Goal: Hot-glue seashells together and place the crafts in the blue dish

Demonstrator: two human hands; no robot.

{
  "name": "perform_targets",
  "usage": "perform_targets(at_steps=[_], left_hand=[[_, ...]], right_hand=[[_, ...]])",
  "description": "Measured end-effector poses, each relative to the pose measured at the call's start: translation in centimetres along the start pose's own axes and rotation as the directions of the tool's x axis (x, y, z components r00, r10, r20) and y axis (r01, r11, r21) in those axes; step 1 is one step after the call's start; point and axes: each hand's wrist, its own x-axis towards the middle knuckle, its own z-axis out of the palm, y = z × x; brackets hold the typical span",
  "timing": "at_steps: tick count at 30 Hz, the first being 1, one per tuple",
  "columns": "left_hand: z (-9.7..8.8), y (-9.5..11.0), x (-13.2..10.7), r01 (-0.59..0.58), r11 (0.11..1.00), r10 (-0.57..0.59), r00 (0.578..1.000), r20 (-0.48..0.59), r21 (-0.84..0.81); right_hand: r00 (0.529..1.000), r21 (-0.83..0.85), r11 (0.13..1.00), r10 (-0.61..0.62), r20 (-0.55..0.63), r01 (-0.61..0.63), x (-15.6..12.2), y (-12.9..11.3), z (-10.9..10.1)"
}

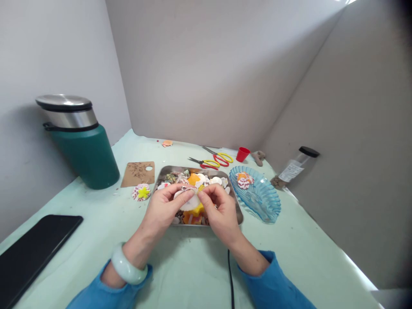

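My left hand (168, 203) pinches a thin white round piece (189, 203) between thumb and fingers. A small shiny metal part shows at its upper edge, too small to make out. At the right rim of the white piece, my right hand (219, 204) has thumb and fingertips pressed together. Whether they grip that rim or something small there is hard to see. Both hands are above a metal tray (240, 214) filled with white, orange, yellow and brown pieces. Left of the tray lies a speckled round piece (140, 192) with a yellow flower shape on it.
Two pairs of scissors (209, 163) lie behind the tray, near a red cup (243, 154). A blue dish (264, 201) stands right, a brown card (135, 174) left. Farther left are a green bottle (86, 154) and a black phone (35, 253). A clear jar (294, 167) leans right.
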Motion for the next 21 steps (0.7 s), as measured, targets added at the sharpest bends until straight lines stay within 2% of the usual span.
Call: perform_targets(at_steps=[15, 17, 21], left_hand=[[-0.18, -0.10, -0.07, 0.005, 1.000, -0.006, 0.999, 0.033, 0.009], [-0.11, -0.09, -0.04, 0.006, 1.000, -0.005, 0.999, 0.044, -0.018], [-0.08, -0.40, -0.03, 0.071, 0.991, -0.057, 0.991, 0.117, -0.113]], right_hand=[[1.000, 0.032, 0.999, 0.015, 0.022, -0.016, -0.03, 0.05, -0.08], [1.000, 0.005, 1.000, -0.020, -0.004, 0.020, -0.06, 0.06, -0.12], [0.984, -0.079, 0.983, -0.172, -0.041, 0.169, -0.13, -0.19, -0.13]])
